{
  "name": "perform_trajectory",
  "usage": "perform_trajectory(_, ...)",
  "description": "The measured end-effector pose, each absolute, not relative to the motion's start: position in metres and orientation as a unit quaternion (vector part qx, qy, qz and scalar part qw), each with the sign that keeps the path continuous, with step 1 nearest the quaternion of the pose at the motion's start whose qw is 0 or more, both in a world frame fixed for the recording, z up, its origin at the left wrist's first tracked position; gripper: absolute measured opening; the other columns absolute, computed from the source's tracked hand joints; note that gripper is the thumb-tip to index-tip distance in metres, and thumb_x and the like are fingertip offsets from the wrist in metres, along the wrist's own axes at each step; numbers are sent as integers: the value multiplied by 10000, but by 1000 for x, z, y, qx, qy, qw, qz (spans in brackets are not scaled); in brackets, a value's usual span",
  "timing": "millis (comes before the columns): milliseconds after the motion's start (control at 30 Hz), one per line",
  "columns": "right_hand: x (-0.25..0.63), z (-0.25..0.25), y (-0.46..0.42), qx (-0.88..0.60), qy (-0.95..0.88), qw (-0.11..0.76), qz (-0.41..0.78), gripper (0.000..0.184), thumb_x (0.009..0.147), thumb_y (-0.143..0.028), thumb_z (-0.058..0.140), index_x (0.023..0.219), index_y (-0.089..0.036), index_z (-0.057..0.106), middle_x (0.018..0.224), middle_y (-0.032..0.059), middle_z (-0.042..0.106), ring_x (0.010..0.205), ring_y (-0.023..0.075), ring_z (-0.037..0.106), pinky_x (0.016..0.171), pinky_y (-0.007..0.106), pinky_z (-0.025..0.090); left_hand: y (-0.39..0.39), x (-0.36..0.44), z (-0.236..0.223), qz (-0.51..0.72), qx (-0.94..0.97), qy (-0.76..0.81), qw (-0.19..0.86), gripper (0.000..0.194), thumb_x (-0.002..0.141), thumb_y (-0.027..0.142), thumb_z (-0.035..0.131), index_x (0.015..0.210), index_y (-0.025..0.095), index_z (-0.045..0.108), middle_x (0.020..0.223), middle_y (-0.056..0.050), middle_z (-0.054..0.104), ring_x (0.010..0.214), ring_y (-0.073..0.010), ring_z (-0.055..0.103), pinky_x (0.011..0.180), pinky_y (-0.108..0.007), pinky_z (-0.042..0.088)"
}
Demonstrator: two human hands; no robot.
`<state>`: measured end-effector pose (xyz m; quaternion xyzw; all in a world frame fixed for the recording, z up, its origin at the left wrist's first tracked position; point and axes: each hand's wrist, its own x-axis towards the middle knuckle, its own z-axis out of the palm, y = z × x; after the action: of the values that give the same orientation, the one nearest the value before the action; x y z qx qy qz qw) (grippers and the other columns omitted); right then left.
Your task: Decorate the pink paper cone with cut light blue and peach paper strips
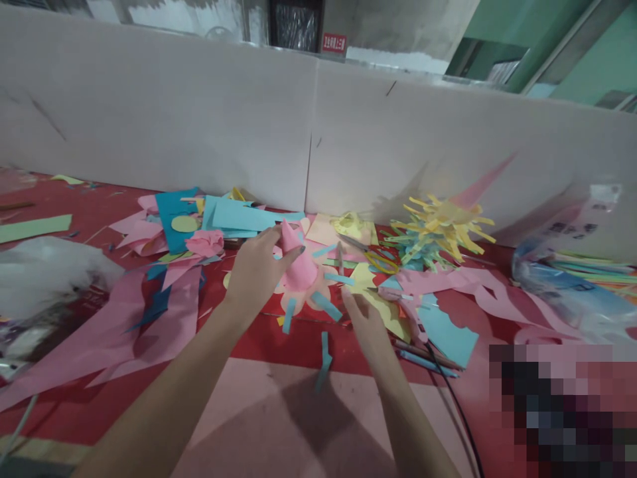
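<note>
My left hand (255, 267) is closed around the upper part of a pink paper cone (300, 271), thumb on its near side. The cone stands on a pale pink flower-shaped paper base (290, 302) with several blue strips (326, 306) sticking out around it. To its right, my right hand (365, 317) has its fingers stretched out, the fingertips close to one blue strip and over yellow paper (393, 318). I cannot tell whether they touch the strip. Beside that hand lies a pink glue gun (411, 309) with a black cord. Scissors with yellow handles (381, 260) lie just beyond.
A pink cone with yellow and blue paper fringe (450, 222) stands at the back right. Pink paper sheets (166, 325) and a plastic bag (50, 272) lie left. Plastic-wrapped coloured paper (572, 285) lies right. A white partition (199, 119) bounds the table's back.
</note>
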<state>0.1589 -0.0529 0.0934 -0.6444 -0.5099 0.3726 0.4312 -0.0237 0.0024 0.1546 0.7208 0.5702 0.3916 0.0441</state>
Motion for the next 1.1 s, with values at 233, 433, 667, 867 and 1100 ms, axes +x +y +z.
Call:
perform_trajectory(233, 159, 85, -54, -617, -572, 410, 352, 441, 810, -534, 399, 573, -188, 537, 562, 20, 599, 554, 148, 535, 579, 256, 404, 1, -19, 152, 381, 717, 583, 19, 295, 801, 373, 510, 1029, 197, 573, 911, -59, 651, 832, -214, 594, 733, -320, 436)
perform_trajectory(433, 171, 85, -54, -621, -565, 390, 378, 441, 800, -565, 395, 726, -178, 593, 651, 35, 638, 625, 175, 573, 578, 263, 413, 4, -22, 153, 384, 740, 551, 36, 313, 803, 358, 520, 1074, 207, 561, 1040, -60, 636, 924, -212, 584, 810, -322, 430)
perform_trajectory(667, 250, 59, -51, -800, -529, 283, -6, 347, 801, -421, 436, 915, -137, 600, 914, 148, 617, 848, 255, 556, 747, 351, 402, 27, -10, 144, 320, 792, 508, 108, 335, 791, 282, 538, 1118, 207, 548, 1050, -59, 625, 994, -225, 547, 877, -351, 402)
perform_trajectory(867, 287, 35, -45, -860, -486, 142, -70, 431, 742, -451, 531, 971, -87, 562, 971, 223, 569, 930, 322, 534, 735, 372, 397, 23, -6, 112, 375, 753, 513, 173, 526, 774, 366, 554, 1260, 257, 385, 1229, -63, 494, 1101, -208, 479, 878, -332, 407)
perform_trajectory(1100, 284, 34, -40, -855, -499, 141, -8, 437, 746, -498, 473, 963, -124, 532, 938, 186, 589, 858, 288, 569, 675, 345, 406, -10, -19, 65, 355, 723, 539, 246, 200, 754, 314, 560, 916, 198, 561, 866, -26, 553, 813, -171, 552, 732, -289, 442)
